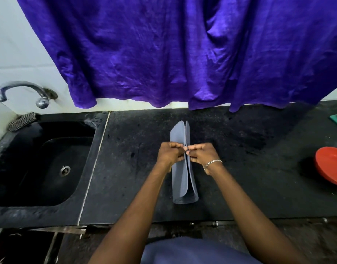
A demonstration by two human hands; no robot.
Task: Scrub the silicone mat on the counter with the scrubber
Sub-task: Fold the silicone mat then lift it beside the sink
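Grey silicone mat [182, 168] curled into loose roll mid-desk [135, 168], just right of sink [40, 164]; top edges pinched together by left hand [170, 155] and right hand [201, 156], fingers clenched on it; looks light, floppy, springy, probably grippy; best held at edges; scrubber [21, 121] parked far left.

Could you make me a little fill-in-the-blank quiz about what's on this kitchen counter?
1. The grey silicone mat is held by ____ hands.
2. The metal mesh scrubber lies beside the ____.
3. A silver chain bracelet is on the ____ wrist.
4. The cloth hanging behind the counter is ____.

Missing words: both; sink; right; purple
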